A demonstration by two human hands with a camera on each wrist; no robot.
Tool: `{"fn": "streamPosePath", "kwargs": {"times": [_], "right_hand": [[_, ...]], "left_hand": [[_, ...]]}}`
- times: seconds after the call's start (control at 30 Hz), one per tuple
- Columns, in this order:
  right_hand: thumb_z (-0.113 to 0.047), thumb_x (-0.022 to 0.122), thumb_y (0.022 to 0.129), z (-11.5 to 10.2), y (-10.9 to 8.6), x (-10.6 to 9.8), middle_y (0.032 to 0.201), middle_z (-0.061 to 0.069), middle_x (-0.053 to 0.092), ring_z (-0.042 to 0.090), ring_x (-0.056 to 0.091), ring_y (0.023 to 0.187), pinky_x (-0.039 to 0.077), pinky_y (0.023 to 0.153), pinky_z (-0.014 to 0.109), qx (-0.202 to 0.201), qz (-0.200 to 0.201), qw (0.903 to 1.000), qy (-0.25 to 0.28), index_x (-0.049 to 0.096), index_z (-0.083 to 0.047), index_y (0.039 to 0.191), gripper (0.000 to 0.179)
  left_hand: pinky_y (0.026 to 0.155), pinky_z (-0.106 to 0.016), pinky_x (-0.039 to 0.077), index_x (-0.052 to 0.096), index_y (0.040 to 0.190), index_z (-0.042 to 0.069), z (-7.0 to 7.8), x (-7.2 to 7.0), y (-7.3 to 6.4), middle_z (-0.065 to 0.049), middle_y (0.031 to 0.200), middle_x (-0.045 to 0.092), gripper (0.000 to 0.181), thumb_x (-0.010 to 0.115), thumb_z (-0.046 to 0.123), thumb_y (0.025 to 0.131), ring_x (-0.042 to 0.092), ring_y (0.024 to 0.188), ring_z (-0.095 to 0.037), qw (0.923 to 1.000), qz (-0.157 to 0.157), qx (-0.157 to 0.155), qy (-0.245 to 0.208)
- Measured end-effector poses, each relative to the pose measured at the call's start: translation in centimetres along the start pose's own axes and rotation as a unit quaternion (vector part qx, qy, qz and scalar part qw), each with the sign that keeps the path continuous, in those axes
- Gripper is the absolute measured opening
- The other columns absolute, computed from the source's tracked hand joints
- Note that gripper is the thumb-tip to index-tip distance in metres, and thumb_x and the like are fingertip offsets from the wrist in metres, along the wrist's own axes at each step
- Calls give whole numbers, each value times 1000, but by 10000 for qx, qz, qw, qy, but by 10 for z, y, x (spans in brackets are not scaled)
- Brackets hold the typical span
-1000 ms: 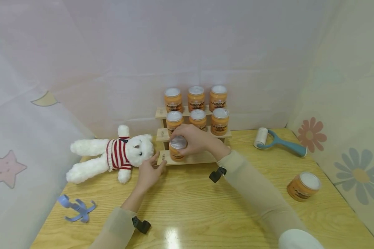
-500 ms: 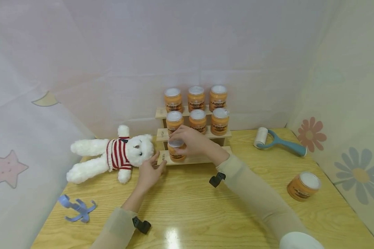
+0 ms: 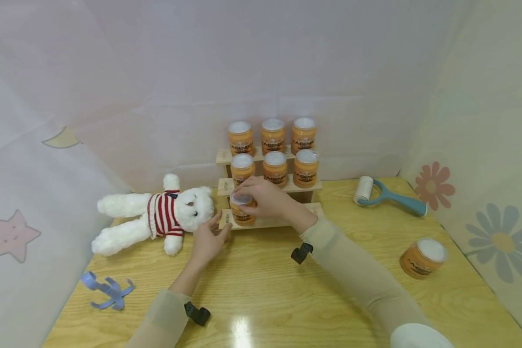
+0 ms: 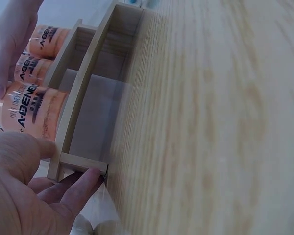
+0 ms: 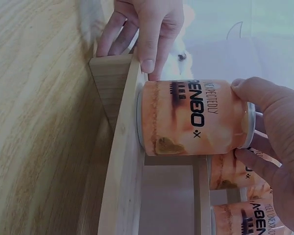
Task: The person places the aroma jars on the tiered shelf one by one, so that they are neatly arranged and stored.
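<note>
My right hand (image 3: 267,197) grips an orange can (image 3: 242,216) by its upper part, thumb and fingers round the lid end. The can stands upright at the left of the lowest step of a three-tier wooden display rack (image 3: 278,222). In the right wrist view, the can's base (image 5: 149,117) meets the board. My left hand (image 3: 206,243) holds the left end of that lowest step. In the left wrist view, its thumb lies on the board near the can and its fingers bear on the end piece (image 4: 83,163).
Orange cans (image 3: 275,169) fill the two upper steps. Another can (image 3: 423,259) stands at the table's right. A lint roller (image 3: 384,194) lies behind it. At left are a white teddy bear (image 3: 163,212) in a striped sweater and a blue hook-like stand (image 3: 110,291).
My right hand has shifted the can slightly left along the lowest step. The left hand keeps its place at the rack's end.
</note>
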State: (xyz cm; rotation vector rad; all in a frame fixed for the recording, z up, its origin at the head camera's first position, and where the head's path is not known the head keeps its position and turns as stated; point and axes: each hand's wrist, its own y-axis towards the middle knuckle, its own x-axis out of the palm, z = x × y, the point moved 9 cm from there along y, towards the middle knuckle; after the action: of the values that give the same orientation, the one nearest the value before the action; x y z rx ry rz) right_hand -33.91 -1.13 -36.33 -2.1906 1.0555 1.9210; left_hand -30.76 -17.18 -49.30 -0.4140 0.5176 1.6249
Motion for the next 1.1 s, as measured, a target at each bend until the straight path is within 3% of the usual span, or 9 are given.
{"fn": "streamPosePath", "kwargs": {"times": [0.17, 0.3, 0.47, 0.6, 0.8, 1.1], "right_hand": [[-26, 78, 98, -3, -6, -6, 133, 2, 74, 20, 66, 128, 57, 108, 32, 18, -9, 10000, -54, 78, -13, 127, 32], [-25, 78, 98, -2, -16, -26, 135, 3, 73, 21, 66, 130, 56, 110, 35, 56, -50, 9999, -105, 77, -13, 130, 33], [-18, 78, 97, 0, -35, -70, 127, 4, 77, 22, 71, 119, 62, 96, 37, -84, 299, 9995, -60, 78, -13, 125, 28], [-8, 78, 94, 5, -55, -111, 117, 7, 79, 24, 72, 103, 59, 83, 39, -214, 646, 9974, 217, 79, -9, 120, 26], [-2, 76, 95, 27, -95, -164, 116, 9, 79, 27, 71, 107, 58, 91, 49, 215, 708, 9967, 336, 78, -8, 119, 25], [4, 83, 85, 50, -164, -215, 109, 0, 80, 8, 65, 94, 52, 83, 23, 518, 1235, 9894, -562, 80, -14, 117, 37]], "left_hand": [[98, -51, 62, 50, 158, 4, -1, -1, 0, -21, 157, 54, 64, 71, 31, 104, 74, 117, -42, 10000, 65, 23, 33], [99, -50, 62, 49, 158, 5, -2, -1, -1, -20, 157, 54, 64, 71, 32, 104, 74, 118, -42, 10000, 51, -65, 41], [100, -50, 61, 49, 158, 3, -1, -1, 0, -18, 158, 54, 65, 71, 32, 104, 74, 119, -42, 10000, 46, -21, 33], [99, -50, 62, 50, 157, 3, 0, -1, 0, -15, 158, 54, 64, 72, 30, 104, 74, 118, -42, 10000, 45, -8, -7], [100, -50, 61, 50, 157, 4, 1, 1, 0, -16, 156, 56, 64, 72, 30, 104, 75, 117, -41, 10000, 57, 8, 8], [98, -48, 62, 50, 157, 3, 2, 7, 2, -19, 157, 54, 64, 72, 30, 103, 75, 115, -41, 10000, 31, 37, -58]]}}
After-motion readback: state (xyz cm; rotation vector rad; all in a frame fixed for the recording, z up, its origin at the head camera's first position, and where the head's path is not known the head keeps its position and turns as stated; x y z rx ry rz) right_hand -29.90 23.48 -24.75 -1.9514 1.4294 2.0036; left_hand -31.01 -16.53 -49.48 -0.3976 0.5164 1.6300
